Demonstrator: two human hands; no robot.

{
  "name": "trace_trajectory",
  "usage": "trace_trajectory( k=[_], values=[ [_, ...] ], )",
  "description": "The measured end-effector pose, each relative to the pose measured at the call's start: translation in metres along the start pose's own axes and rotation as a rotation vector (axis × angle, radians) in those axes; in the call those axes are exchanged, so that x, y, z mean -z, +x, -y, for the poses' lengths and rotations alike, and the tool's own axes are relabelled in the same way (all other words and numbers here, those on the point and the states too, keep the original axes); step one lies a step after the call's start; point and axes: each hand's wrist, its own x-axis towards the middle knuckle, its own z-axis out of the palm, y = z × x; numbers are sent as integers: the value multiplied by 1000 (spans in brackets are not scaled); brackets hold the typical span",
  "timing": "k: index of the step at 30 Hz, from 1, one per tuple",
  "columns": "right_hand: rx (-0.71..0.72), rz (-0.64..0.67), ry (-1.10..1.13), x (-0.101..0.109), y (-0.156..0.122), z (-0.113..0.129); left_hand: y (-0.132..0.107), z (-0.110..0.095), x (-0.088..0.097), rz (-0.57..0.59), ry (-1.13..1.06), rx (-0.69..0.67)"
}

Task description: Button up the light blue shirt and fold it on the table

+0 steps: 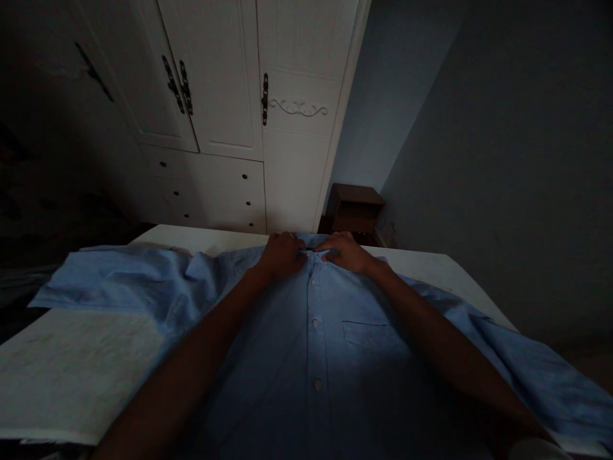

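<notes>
A light blue button-up shirt (287,345) lies front side up, its sleeves spread out to both sides. Down its middle runs a buttoned placket with several pale buttons, and a chest pocket shows right of it. At the far end my left hand (282,254) grips the left side of the collar, fingers curled over it. Opposite, my right hand (345,251) pinches the right side of the collar. A small gap separates the two hands at the top of the placket. Parts of the collar are hidden under my fingers.
The shirt rests on a white table (81,358), and both sleeves reach toward its side edges. Behind stands a white wardrobe (297,160) with dark handles and drawers. A small brown cabinet (357,204) sits beyond the table's far edge, beside a grey wall (517,160). The room is dim.
</notes>
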Motion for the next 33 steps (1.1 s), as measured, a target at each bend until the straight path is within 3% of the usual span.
trace_trajectory(
  k=[8,15,21,24,28,33],
  values=[
    [-47,-202,25,-9,-9,5,-6,-2,-14,-85,-10,90],
    [168,-83,230,-1,-12,8,-4,2,-17,-67,-195,41],
    [235,-29,104,10,-11,12,-4,8,-18,13,-532,14],
    [288,-34,53,15,-11,17,-5,8,-17,40,-586,-7],
    [342,-65,-17,13,-11,25,-1,3,-14,-48,-546,84],
    [297,-157,-83,-4,-12,24,2,-3,-18,-147,-580,130]
  ],
)
